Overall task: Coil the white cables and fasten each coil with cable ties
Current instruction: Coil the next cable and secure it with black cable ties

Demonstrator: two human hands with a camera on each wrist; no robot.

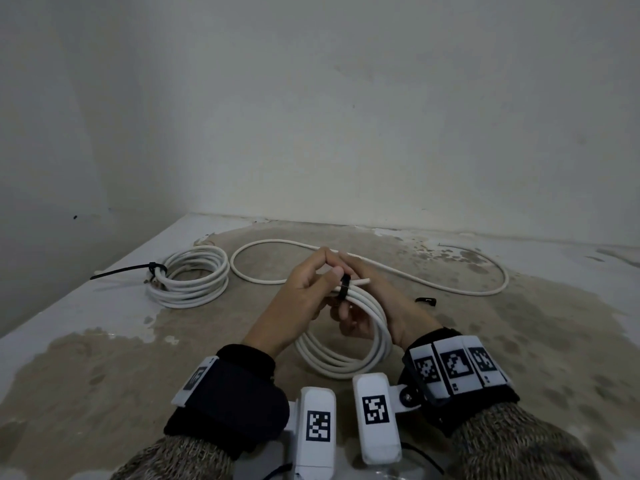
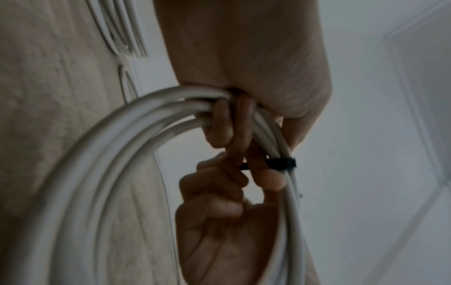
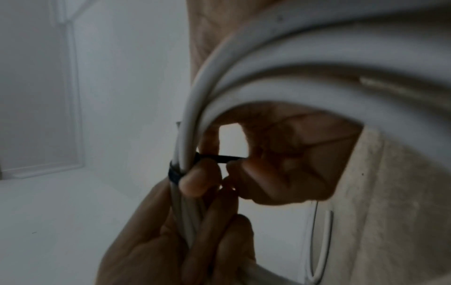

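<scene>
I hold a white cable coil [image 1: 346, 358] upright over the stained tabletop [image 1: 104, 358]. My left hand [image 1: 311, 285] grips the top of the coil, fingers [image 2: 220, 125] curled round the strands and thumb [image 3: 195, 181] pressed beside a black cable tie [image 1: 344, 287] looped round the bundle. My right hand [image 1: 360, 317] reaches through the coil and pinches the tie's tail [image 3: 219, 158] between its fingertips [image 3: 238, 166]. The tie head [image 2: 280, 163] sits tight on the outer strands. A short cable end [image 1: 362, 281] sticks out past the tie.
A second white coil [image 1: 188, 275] lies at the back left, bound by a black tie with a long tail [image 1: 117, 271]. A loose white cable [image 1: 415, 278] snakes across the back. A small black piece [image 1: 426, 301] lies on the right. Walls close the back and left.
</scene>
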